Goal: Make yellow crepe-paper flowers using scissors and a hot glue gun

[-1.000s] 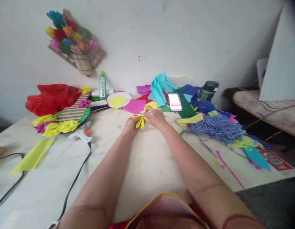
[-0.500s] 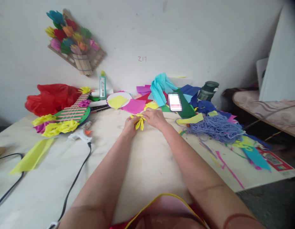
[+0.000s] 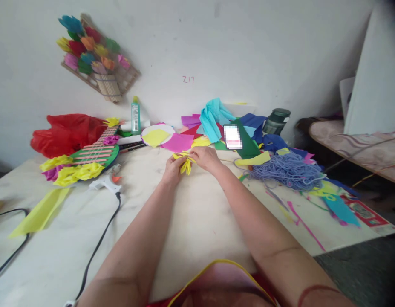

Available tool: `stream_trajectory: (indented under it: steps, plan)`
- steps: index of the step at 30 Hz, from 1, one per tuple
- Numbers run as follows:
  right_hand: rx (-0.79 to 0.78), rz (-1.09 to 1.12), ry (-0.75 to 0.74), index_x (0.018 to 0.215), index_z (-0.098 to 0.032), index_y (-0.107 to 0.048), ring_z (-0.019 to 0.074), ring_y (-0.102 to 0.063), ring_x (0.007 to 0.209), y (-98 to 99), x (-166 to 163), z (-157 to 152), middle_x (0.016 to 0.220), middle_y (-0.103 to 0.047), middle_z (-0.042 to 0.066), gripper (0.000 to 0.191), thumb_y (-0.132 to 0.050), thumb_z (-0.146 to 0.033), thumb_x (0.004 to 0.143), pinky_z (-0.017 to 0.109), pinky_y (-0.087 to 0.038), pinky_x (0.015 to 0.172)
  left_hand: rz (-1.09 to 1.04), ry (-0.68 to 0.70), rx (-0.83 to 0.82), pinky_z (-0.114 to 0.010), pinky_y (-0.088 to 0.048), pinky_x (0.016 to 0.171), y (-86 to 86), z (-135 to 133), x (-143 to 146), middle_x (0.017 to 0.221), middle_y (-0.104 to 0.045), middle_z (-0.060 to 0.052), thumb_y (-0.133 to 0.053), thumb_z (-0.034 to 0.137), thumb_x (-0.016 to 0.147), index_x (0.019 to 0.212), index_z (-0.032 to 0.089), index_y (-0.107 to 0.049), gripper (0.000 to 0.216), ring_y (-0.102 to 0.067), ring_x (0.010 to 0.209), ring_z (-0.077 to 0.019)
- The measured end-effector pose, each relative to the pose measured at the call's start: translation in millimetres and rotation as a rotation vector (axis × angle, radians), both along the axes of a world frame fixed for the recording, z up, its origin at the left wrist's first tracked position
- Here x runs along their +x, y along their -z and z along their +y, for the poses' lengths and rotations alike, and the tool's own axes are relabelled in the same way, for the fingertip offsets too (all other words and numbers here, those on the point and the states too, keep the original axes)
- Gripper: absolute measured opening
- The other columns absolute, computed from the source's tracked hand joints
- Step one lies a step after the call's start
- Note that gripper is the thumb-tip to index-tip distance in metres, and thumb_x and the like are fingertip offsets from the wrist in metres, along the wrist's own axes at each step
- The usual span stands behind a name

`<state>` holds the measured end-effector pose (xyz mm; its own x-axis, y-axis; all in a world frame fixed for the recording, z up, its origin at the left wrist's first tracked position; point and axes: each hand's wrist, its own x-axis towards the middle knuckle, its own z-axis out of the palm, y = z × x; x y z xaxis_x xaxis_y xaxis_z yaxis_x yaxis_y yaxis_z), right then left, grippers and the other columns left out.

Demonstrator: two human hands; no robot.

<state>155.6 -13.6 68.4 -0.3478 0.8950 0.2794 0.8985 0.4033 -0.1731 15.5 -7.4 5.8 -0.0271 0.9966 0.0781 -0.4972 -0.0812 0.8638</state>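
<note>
Between my two hands is a yellow paper flower (image 3: 186, 165), its narrow petals spread downward over the table. My left hand (image 3: 173, 167) is closed on its left side. My right hand (image 3: 205, 157) pinches it from the upper right, with the fingertips near the flower's centre partly hidden. Just beyond the hands lie a magenta paper sheet (image 3: 177, 142) and a white disc with a yellow paper piece (image 3: 155, 137) on it.
At left are a white glue gun (image 3: 105, 183) with a black cord, a guitar-shaped craft (image 3: 96, 154) and a yellow strip (image 3: 40, 211). A yarn heap (image 3: 288, 172), a phone (image 3: 232, 137) and a dark jar (image 3: 276, 121) are at right.
The whole view has shifted slightly to the right, so things sit a little further left. Both hands still hold the yellow flower in nearly the same pose.
</note>
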Motion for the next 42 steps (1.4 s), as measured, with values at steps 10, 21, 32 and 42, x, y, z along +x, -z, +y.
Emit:
stream_trajectory:
  steps: [10,21,32,42]
  plan:
    - [0.048,-0.009,0.027,0.115,-0.020,-0.066,0.0212,-0.064,0.108,-2.1,-5.3,-3.8,0.118,-0.070,0.008,0.029,-0.048,-0.033,0.097,0.030,-0.044,0.082,-0.019,0.055,-0.034,-0.029,-0.052,0.053,-0.6,0.3,-2.5,0.061,-0.063,0.001,-0.083,0.028,0.051,0.078,0.015,-0.059,0.038,-0.061,0.048,-0.0144]
    - [0.147,-0.167,-0.035,0.105,-0.017,-0.071,0.0239,-0.063,0.100,5.5,-8.2,-3.8,0.105,-0.071,0.013,0.032,-0.041,-0.028,0.098,0.030,-0.038,0.071,-0.066,0.030,-0.056,-0.027,-0.051,0.052,-0.7,2.0,-0.7,0.059,-0.063,0.000,-0.083,0.025,0.046,0.069,0.015,-0.057,0.036,-0.058,0.048,-0.0125]
    - [0.166,-0.155,-0.061,0.095,-0.017,-0.074,0.0217,-0.061,0.098,6.3,-7.5,-3.1,0.099,-0.071,0.010,0.035,-0.040,-0.022,0.096,0.031,-0.030,0.065,-0.023,0.047,-0.055,-0.025,-0.045,0.045,-2.5,1.2,-0.4,0.057,-0.063,0.000,-0.078,0.027,0.049,0.066,0.016,-0.057,0.029,-0.055,0.044,-0.0120]
    - [0.069,-0.084,0.026,0.097,-0.018,-0.076,0.0180,-0.063,0.095,-6.4,-10.9,-8.2,0.102,-0.072,0.007,0.032,-0.045,-0.027,0.097,0.030,-0.032,0.067,0.015,0.012,0.014,-0.025,-0.044,0.045,0.7,3.2,0.9,0.051,-0.059,0.001,-0.078,0.028,0.052,0.064,0.017,-0.054,0.029,-0.055,0.042,-0.0129]
